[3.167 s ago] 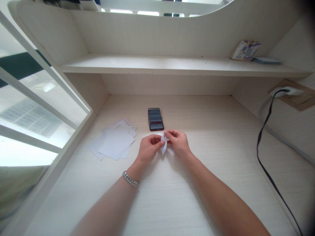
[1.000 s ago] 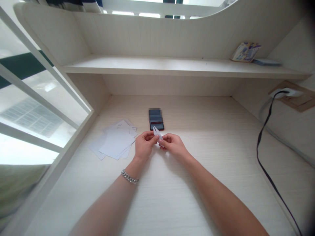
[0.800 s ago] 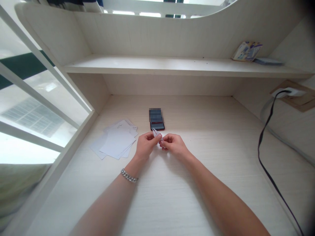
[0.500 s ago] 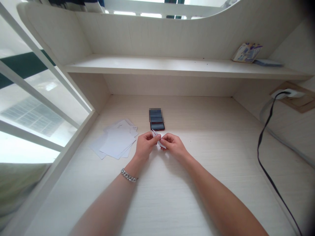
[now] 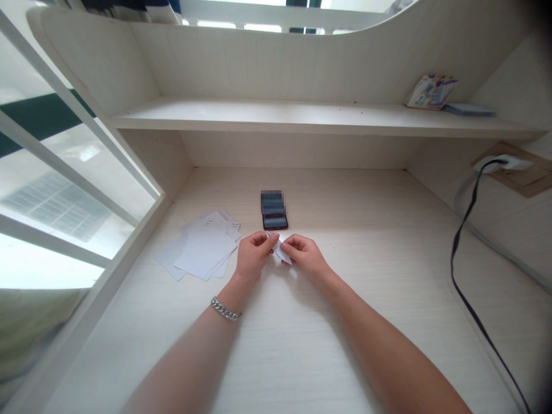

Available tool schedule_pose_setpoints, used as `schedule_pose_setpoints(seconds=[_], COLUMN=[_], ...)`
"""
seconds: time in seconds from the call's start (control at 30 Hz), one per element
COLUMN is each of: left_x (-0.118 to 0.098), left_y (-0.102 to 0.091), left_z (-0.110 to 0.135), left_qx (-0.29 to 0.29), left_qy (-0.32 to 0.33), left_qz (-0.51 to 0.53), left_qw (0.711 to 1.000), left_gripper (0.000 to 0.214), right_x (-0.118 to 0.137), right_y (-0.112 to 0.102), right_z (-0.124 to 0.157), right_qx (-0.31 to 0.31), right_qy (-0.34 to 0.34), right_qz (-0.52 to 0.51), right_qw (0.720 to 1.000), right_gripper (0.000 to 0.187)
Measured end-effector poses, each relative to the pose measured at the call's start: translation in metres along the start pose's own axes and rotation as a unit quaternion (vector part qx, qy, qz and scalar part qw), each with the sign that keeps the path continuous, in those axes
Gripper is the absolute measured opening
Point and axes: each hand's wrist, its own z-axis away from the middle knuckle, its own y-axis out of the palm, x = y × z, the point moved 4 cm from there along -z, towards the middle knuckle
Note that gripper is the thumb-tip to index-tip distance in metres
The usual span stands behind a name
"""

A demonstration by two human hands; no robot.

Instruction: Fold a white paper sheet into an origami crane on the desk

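Observation:
A small folded piece of white paper (image 5: 280, 250) is held between my two hands above the desk. My left hand (image 5: 254, 250) pinches its left side with thumb and fingers; a chain bracelet circles that wrist. On the other side my right hand (image 5: 303, 252) grips the paper's right part between thumb and forefinger. Just beyond the hands lies a phone (image 5: 275, 221), its screen partly pixelated. To the left of my left hand, loose white sheets (image 5: 204, 248) overlap in a spread pile, a few with small printed marks.
A shelf (image 5: 259, 109) runs above the back of the desk (image 5: 345, 201), with a colourful packet (image 5: 431, 92) at its right. From a wall socket (image 5: 517, 167) a black cable (image 5: 459, 236) hangs down the right side. White bars (image 5: 56, 149) border the left.
The fingers of both hands have shifted slightly on the folded paper, and its face shows wider between the thumbs. The phone and loose sheets stay where they were.

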Motion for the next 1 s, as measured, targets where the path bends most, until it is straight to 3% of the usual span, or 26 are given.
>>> schedule_pose_setpoints(seconds=[0.27, 1.0], left_x=[0.0019, -0.0037], left_y=[-0.0039, -0.0038], left_z=[-0.0005, -0.0006], left_qx=[-0.027, -0.061], left_qy=[0.004, -0.018], left_qz=[-0.007, 0.036], left_qw=[1.0, 0.997], left_gripper=[0.026, 0.023], right_x=[0.0032, 0.0033], right_y=[-0.0001, 0.0008], right_z=[0.001, 0.0034], right_qx=[0.002, 0.008], right_qy=[-0.017, -0.014], right_qz=[0.064, 0.084], right_qw=[0.998, 0.996], right_gripper=[0.022, 0.021])
